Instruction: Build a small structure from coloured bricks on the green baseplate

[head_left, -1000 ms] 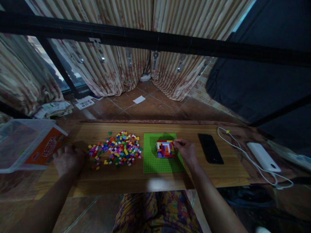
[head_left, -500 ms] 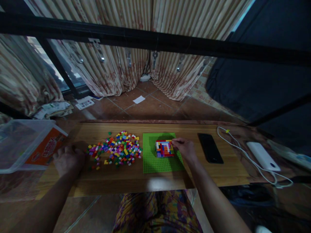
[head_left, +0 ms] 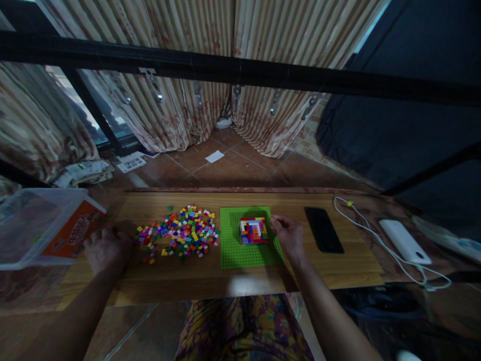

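Note:
A rectangular structure of colourful toy bricks [head_left: 254,231] stands on a green studded baseplate [head_left: 231,255] in the middle of the wooden board. My right hand [head_left: 289,235] hovers just right of the structure, apart from it, thumb and fingertips drawn together in a pinch. Whether a small brick is between those fingertips cannot be made out. To the left lies a loose pile of small coloured bricks [head_left: 191,230]. My left hand [head_left: 107,248] rests on the board at the pile's left side, fingers loosely spread and holding nothing visible.
A clear plastic box [head_left: 41,200] with an orange label stands at the far left. Right of the baseplate lies a black phone [head_left: 323,230]. Beyond it are a white power bank [head_left: 406,242] and a white cable [head_left: 379,238]. A dark metal bar [head_left: 240,70] crosses beyond the board.
My right hand has drawn back slightly to the right, off the brick structure's upper right corner. The left hand stays in place; the view has shifted slightly.

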A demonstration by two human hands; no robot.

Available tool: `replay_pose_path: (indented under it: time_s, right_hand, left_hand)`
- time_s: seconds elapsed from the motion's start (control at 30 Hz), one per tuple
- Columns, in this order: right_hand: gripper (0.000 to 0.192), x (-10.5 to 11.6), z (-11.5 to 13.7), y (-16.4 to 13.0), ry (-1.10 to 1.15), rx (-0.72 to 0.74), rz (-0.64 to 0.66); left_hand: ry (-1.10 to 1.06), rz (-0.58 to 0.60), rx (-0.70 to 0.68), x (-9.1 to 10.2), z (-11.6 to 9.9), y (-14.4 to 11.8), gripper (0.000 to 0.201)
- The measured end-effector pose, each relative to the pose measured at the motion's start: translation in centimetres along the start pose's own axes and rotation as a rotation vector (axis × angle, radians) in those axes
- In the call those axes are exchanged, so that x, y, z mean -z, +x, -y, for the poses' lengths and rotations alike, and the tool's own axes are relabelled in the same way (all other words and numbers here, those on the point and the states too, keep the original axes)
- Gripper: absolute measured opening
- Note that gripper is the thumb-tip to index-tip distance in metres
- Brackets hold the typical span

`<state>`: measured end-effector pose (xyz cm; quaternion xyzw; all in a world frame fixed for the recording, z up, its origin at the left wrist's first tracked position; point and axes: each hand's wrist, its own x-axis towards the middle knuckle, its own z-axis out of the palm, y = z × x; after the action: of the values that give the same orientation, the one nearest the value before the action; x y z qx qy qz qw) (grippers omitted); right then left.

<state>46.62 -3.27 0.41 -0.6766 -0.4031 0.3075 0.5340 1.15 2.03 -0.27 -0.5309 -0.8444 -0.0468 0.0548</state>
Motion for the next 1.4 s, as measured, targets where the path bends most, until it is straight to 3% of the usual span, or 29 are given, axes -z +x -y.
replay_pose_path:
  time_s: [0.13,0.27,0.4,0.5,0.63,0.93,1.17,1.4]
  right_hand:
    - [0.034,0.7,0.1,-2.3,-0.113,0.137,-0.028]
    - [0.039,0.5,0.4,-3.8,-0.311,0.313,0.065]
    - [0.056,-0.2,1.1,-4.0,-0.517,0.462,0.185]
    - [0.07,-0.9,1.3,-3.9,-0.662,0.529,0.312]
    - [0.075,-1.6,0.7,-3.6,-0.802,0.574,0.391]
    - [0.078,-1.2,-1.2,-1.9,-0.794,0.598,0.378]
    - [0.079,-0.6,-2.0,-1.2,-0.746,0.64,0.401]
    - [0.077,0.3,-2.8,0.1,-0.733,0.676,0.439]
  left_hand:
    - [-0.011,-0.026,-0.011,-0.2,0.1,0.0,0.052]
    - [-0.008,-0.019,-0.005,-0.1,0.0,-0.1,0.052]
    - [-0.007,-0.012,-0.002,0.0,-0.1,-0.2,0.053]
    - [-0.011,-0.009,0.001,-0.1,0.0,-0.2,0.053]
    - [-0.012,-0.015,0.015,-0.1,0.0,-0.2,0.052]
    - [-0.032,-0.027,0.0,-0.1,0.0,-0.3,0.047]
    - [-0.087,-0.1,-0.025,-0.7,0.3,-0.4,0.046]
    - [-0.117,-0.118,0.02,-1.1,0.3,-0.6,0.043]
